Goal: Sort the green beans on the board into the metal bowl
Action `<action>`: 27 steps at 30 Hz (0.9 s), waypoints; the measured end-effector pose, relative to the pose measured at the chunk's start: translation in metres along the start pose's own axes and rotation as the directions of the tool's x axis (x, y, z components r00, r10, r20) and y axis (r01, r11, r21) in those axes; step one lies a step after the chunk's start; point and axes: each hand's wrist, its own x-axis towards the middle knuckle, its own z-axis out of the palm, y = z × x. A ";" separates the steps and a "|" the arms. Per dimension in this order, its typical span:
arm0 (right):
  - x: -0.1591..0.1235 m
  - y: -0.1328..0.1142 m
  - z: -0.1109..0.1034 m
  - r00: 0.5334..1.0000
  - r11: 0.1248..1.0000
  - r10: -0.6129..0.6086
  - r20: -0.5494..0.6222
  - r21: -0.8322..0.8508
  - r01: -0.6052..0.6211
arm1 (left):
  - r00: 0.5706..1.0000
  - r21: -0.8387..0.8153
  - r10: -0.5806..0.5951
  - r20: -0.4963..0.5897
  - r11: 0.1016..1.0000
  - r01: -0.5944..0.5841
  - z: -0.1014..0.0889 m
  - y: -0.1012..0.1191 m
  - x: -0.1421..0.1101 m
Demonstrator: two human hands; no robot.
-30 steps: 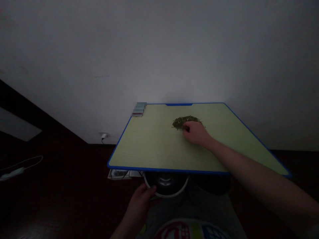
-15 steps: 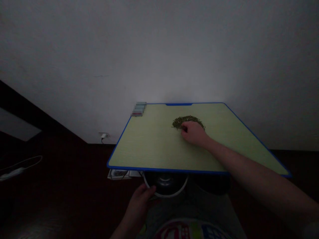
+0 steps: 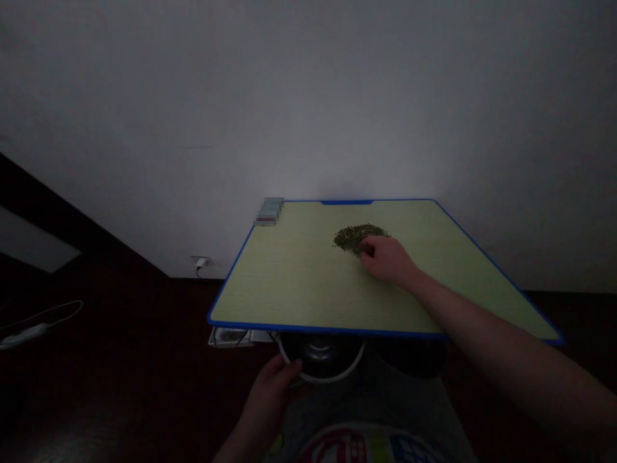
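Small dark greenish-brown grains lie in a loose pile on a pale tabletop with a blue edge. My right hand rests at the near right side of the pile, its fingers curled in a pinch. Whatever lies between those fingertips is hidden. Below the table's front edge, my left hand grips the light rim of a dark, shiny round bowl, thumb over the rim. The tabletop covers the bowl's far side.
A pixelated label marks the table's far left corner. Behind stands a plain wall with a plugged-in charger. A white box-like item shows under the table's left front edge. A white cable lies at far left.
My right hand has shifted slightly to the right and nearer to me along the pile's edge, uncovering more grains at its left. My left hand and the bowl stay put.
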 end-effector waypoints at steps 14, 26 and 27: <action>0.004 0.000 0.005 1.000 1.000 -0.012 0.012 -0.001 0.012 | 1.000 -0.009 0.008 -0.017 1.000 -0.008 0.003 0.002 -0.003; 0.008 0.002 0.008 0.999 0.999 -0.045 0.012 0.009 0.045 | 0.999 -0.015 -0.028 0.037 0.999 0.028 -0.007 -0.006 0.004; 0.008 0.002 0.008 0.999 0.999 -0.049 0.013 0.013 0.048 | 0.999 -0.021 -0.029 0.041 0.999 0.030 -0.006 -0.005 0.004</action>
